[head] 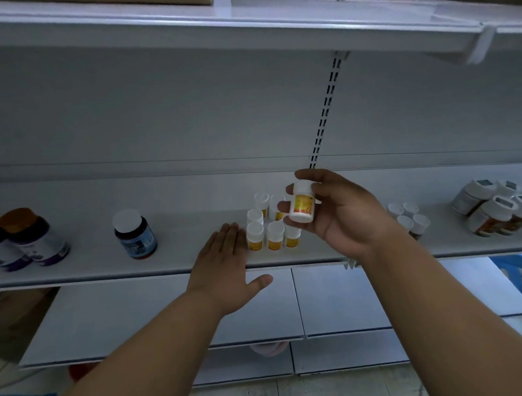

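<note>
My right hand (341,212) holds a small white bottle with a yellow label (302,203) upright, fingers and thumb curled round it, above a cluster of several matching yellow-label bottles (270,230) standing on the white shelf (178,261). My left hand (224,265) lies flat with straight fingers at the shelf's front edge, its fingertips just left of the cluster, thumb spread toward the right below the shelf lip.
A dark bottle with a blue label (134,234) stands left of the cluster, and purple-label bottles (25,241) stand at the far left. Small white-capped bottles (408,218) and larger tipped bottles (493,208) sit at the right. Another shelf (246,27) runs overhead; lower shelves lie below.
</note>
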Tool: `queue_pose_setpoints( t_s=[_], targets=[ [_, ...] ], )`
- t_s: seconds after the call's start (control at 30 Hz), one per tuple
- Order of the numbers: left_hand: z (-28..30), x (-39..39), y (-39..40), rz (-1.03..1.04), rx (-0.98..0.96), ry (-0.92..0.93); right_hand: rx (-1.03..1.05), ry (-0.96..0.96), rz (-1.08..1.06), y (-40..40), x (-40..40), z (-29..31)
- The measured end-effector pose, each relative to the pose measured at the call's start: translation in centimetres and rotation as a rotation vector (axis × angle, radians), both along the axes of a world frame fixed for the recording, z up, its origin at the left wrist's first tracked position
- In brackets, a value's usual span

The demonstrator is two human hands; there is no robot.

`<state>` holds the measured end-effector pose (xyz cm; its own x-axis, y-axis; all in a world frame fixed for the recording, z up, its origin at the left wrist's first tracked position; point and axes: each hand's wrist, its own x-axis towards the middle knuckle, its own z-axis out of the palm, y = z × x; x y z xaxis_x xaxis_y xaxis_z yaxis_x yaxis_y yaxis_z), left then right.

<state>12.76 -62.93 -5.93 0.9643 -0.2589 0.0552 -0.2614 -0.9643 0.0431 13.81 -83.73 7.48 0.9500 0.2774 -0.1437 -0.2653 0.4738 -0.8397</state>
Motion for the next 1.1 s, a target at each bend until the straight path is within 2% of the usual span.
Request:
queue_pose_setpoints(
  t_s=[0.23,0.37,0.53,0.7,0.83,1.0,1.1],
  targets=[
    [-0.4,0.1,0.1,-0.005,0.007,-0.007,0.215,0.066,0.033,1.0,-2.4,0.0],
    [-0.1,0.0,0.0,-0.002,-0.004,0.004,0.314,0.112,0.120,0.9,-2.7,-0.4],
    [-0.2,0.1,0.2,-0.014,0.004,0.002,0.264,0.060,0.195,1.2,-3.0,-0.5],
    [-0.5,0.2,0.2,-0.011,-0.006,0.000,0.250,0.124,0.313,1.2,-3.2,-0.4],
    [-0.7,0.3,0.2,-0.007,0.002,0.003,0.166,0.076,0.298,1.5,-3.6,-0.4],
    [-0.8,0.3,0.3,-0.008,0.016,-0.005,0.177,0.175,0.283,1.6,-3.5,-0.4],
    [-0.7,0.3,0.2,-0.012,-0.002,-0.006,0.148,0.138,0.271,1.7,-3.6,-0.5]
  ],
)
